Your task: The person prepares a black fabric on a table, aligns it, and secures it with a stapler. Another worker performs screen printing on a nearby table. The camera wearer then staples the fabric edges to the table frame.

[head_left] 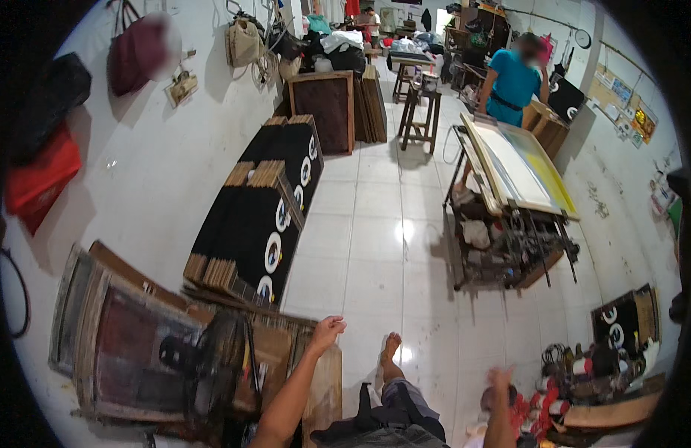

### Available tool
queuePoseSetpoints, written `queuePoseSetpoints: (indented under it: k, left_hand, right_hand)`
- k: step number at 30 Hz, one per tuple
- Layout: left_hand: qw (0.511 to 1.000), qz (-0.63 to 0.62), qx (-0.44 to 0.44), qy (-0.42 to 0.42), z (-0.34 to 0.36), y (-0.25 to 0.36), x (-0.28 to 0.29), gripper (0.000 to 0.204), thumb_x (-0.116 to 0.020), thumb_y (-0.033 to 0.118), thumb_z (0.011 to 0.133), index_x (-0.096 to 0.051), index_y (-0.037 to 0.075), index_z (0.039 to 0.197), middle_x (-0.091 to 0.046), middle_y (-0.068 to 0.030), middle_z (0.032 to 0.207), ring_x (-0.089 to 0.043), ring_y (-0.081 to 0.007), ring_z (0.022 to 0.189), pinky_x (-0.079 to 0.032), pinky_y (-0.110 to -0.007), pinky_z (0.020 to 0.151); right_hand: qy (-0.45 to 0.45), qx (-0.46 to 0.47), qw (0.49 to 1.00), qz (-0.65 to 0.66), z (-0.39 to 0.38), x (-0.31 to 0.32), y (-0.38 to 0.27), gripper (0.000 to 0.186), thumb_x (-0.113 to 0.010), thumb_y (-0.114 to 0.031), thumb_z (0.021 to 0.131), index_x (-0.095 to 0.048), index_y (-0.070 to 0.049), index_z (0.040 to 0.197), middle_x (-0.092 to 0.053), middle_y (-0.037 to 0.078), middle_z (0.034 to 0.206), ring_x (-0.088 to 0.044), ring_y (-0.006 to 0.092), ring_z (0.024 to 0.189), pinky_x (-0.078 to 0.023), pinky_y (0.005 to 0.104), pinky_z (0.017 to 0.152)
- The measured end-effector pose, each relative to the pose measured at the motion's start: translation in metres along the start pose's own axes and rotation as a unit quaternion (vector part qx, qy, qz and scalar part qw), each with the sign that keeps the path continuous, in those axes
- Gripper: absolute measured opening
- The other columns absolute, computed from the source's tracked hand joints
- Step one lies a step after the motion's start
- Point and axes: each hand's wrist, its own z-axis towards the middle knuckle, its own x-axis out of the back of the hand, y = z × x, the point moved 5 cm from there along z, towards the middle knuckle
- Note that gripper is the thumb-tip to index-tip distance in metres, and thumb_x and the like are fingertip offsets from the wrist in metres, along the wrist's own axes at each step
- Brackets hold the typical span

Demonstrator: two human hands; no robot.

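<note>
My left hand (327, 332) hangs in mid-air with loosely bent fingers, slightly apart and holding nothing, over the end of a light wooden board (323, 396). Left of it lean old framed screens (121, 343) beside a black fan (207, 362). My right hand (501, 379), a little blurred, is low at the right with fingers apart and nothing in it, near red-stained containers (543, 407) on the floor. Ahead at the left stand stacks of black boards (245, 224) with round white printed patches. My bare foot (392, 347) is on the white tiles.
A printing table (517, 172) stands ahead right, a co-worker (506, 89) in teal behind it. Stools (419, 127) and leaning wooden panels (321, 112) are farther back. A small board stack (622, 325) sits at the right wall. A tiled aisle (372, 239) runs between the stacks and table.
</note>
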Motion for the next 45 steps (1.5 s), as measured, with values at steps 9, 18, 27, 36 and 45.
queuePoseSetpoints:
  k: [9, 18, 27, 36, 45]
  left_hand:
    - [0.915, -0.032, 0.351, 0.195, 0.158, -0.012, 0.108, 0.022, -0.061, 0.024, 0.091, -0.062, 0.004, 0.083, -0.062, -0.0058, 0.074, -0.054, -0.0191, 0.061, -0.044, -0.036, 0.056]
    - [0.928, -0.056, 0.338, 0.146, 0.557, 0.109, 0.117, 0.016, -0.061, 0.018, 0.082, -0.062, 0.005, 0.074, -0.058, -0.0087, 0.066, -0.052, -0.0227, 0.054, -0.042, -0.038, 0.050]
    - [0.993, -0.005, 0.066, 0.094, 1.014, 0.447, 0.273, 0.012, -0.061, 0.013, 0.074, -0.061, 0.005, 0.065, -0.055, -0.0116, 0.058, -0.050, -0.0264, 0.046, -0.039, -0.040, 0.043]
    - [0.995, 0.074, -0.059, 0.026, 1.419, 0.655, 0.253, 0.009, -0.065, 0.011, 0.089, -0.065, 0.003, 0.086, -0.063, -0.0078, 0.070, -0.062, -0.0216, 0.057, -0.047, -0.036, 0.050]
    - [0.836, 0.320, 0.309, -0.321, 1.522, 0.525, 0.062, 0.011, -0.062, 0.009, 0.089, -0.067, 0.003, 0.097, -0.060, -0.0092, 0.070, -0.059, -0.0229, 0.058, -0.048, -0.038, 0.051]
  right_hand:
    - [-0.367, 0.131, 0.920, -0.032, 0.142, -0.506, -0.295, 0.020, -0.062, -0.026, 0.091, -0.069, -0.008, 0.098, -0.070, 0.007, 0.101, -0.066, 0.0194, 0.089, -0.050, 0.0357, 0.078]
    - [-0.368, 0.131, 0.747, -0.538, 0.291, -0.758, -0.092, 0.061, -0.071, -0.036, 0.088, -0.059, 0.002, 0.135, -0.069, 0.019, 0.123, -0.065, 0.0280, 0.113, -0.047, 0.0376, 0.101]
    - [0.062, -0.071, 0.955, -0.282, 0.406, -0.774, -0.147, 0.023, -0.067, -0.023, 0.080, -0.074, -0.001, 0.077, -0.071, 0.013, 0.070, -0.067, 0.0244, 0.057, -0.054, 0.0394, 0.058]
    - [-0.140, -0.049, 0.871, -0.469, 0.511, -1.113, -0.173, 0.039, -0.067, -0.042, 0.084, -0.077, -0.006, 0.097, -0.075, 0.016, 0.102, -0.070, 0.0360, 0.095, -0.056, 0.0433, 0.083]
    - [0.177, 0.028, 0.984, 0.014, 0.562, -1.180, -0.419, 0.041, -0.072, -0.038, 0.088, -0.072, -0.004, 0.109, -0.073, 0.012, 0.100, -0.066, 0.0195, 0.089, -0.051, 0.0333, 0.083]
